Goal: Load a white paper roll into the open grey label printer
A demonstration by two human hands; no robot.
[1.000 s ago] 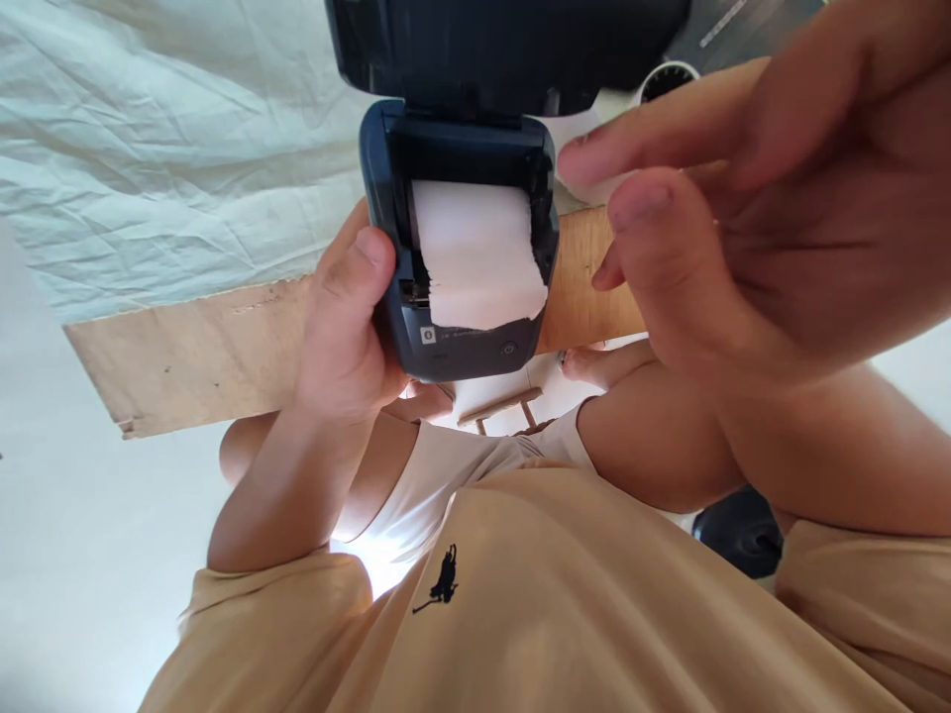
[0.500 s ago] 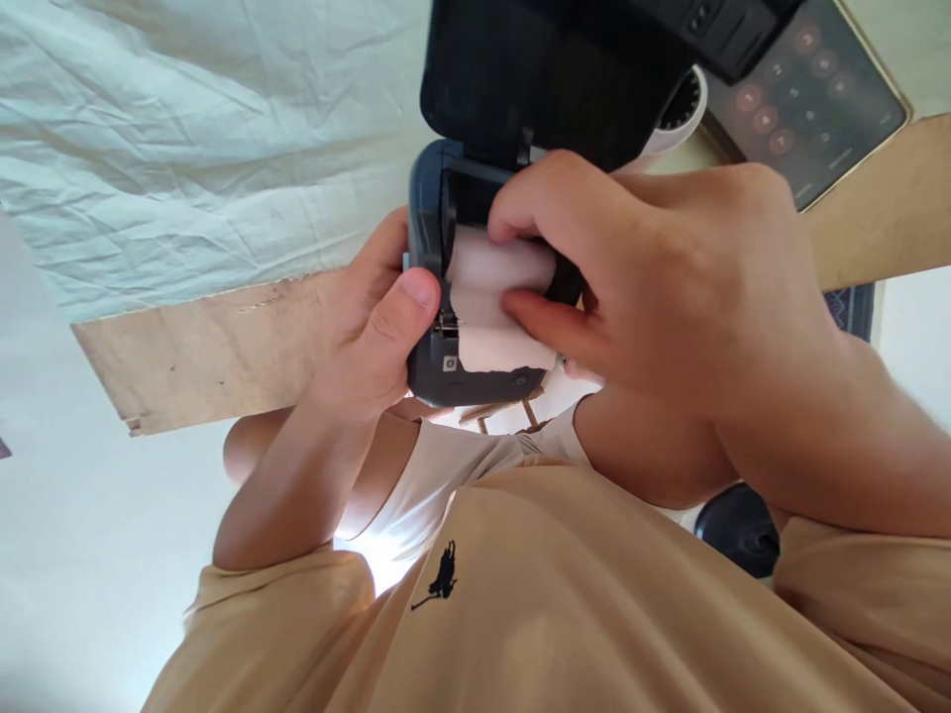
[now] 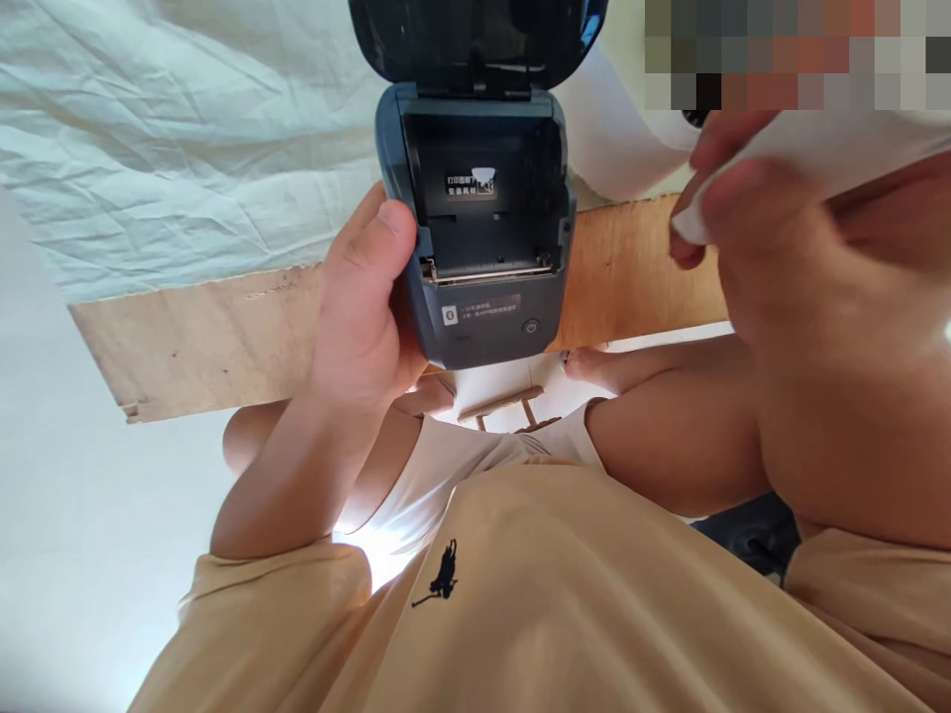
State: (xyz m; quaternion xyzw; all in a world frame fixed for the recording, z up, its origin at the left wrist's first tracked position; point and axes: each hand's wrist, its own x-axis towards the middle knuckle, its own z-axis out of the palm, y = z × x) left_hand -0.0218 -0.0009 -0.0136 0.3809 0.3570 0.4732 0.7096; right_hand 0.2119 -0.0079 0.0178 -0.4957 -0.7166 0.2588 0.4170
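Note:
My left hand (image 3: 364,307) grips the left side of a small dark blue label printer (image 3: 479,327), thumb along its edge. The printer's lid (image 3: 475,40) is swung up and its paper bay (image 3: 482,213) has no roll in it, only a small white sticker on the back wall. My right hand (image 3: 809,297) is lifted at the right, close to the camera, fingers pinched on a white paper roll (image 3: 809,153). A white strip of paper (image 3: 616,139) trails from it behind the printer.
A bare plywood board edge (image 3: 208,337) runs under the printer, with a crumpled pale sheet (image 3: 185,139) laid over it beyond. My beige shirt (image 3: 535,604) fills the bottom of the view. A dark round object (image 3: 750,540) sits low at the right.
My right hand reached into the open bay, took hold of the paper roll and lifted it out to the right. The bay now shows no roll. My left hand kept its grip.

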